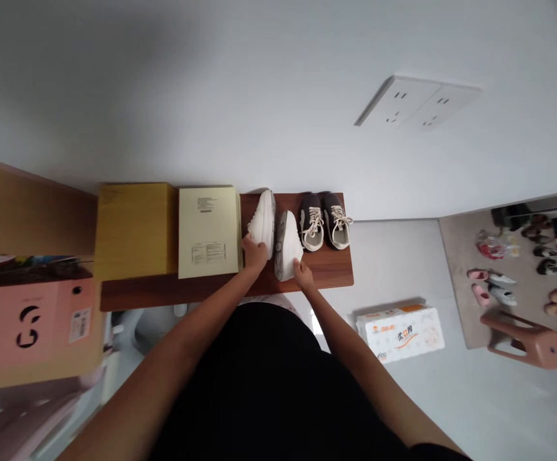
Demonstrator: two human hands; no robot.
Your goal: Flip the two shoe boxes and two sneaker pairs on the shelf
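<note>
My left hand (254, 251) is closed on the heel end of a white sneaker (262, 218), which is tilted with its sole toward the right. My right hand (302, 274) grips the heel end of a second white sneaker (290, 243), tilted so its sole faces the first one. Both are over a reddish-brown wooden shelf (326, 272); whether they touch it I cannot tell. Just right of them stand two dark sneakers with cream laces, one (312, 221) beside the other (337, 221). A pale cream box (210, 230) is close to my left hand.
A mustard-yellow box (134, 232) sits farther left on the shelf, near a pink box (33, 320). Behind is a white wall with sockets (417, 102). On the floor at right lie a tissue pack (403, 331), a pink stool (523, 342) and several shoes.
</note>
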